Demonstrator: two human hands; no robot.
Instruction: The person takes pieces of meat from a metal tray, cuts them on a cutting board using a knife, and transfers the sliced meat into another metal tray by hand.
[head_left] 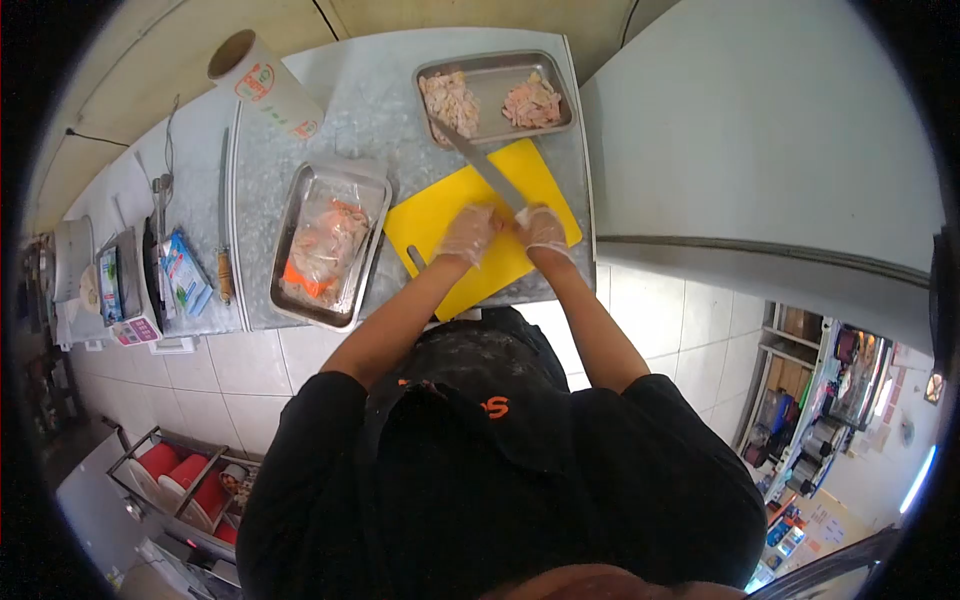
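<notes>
Holding: right hand (545, 231), clear-gloved, fingers drawn together where the knife (485, 170) meets the palm; handle hidden, apparently clamped inside.
Knife: blade over the yellow cutting board (543, 178), crossing its far edge; tip at the near left corner of the metal tray (491, 78), touching or above it, cannot tell.
Long axis: diagonal, running from the right hand forward and leftward, away from the body.
Nearer hand: the right, at the blade's near end; the knife extends ahead and to the left of its grip.
Left hand: gloved left hand (468, 236), just beside the right, on the left side of the blade, fingers turned toward the right hand; whether they pinch anything, cannot tell.
Board: lying askew on the grey bench (362, 85), its slot near the left wrist.
Tray contents: two heaps of chopped pinkish pieces, left heap (450, 103) and right heap (533, 103), bare metal between.
Second tray: deeper pan (288, 222), left of the board, bearing a clear bag (328, 245) of pinkish pieces.
Far left: printed roll (272, 92), standing beyond the pan.
</notes>
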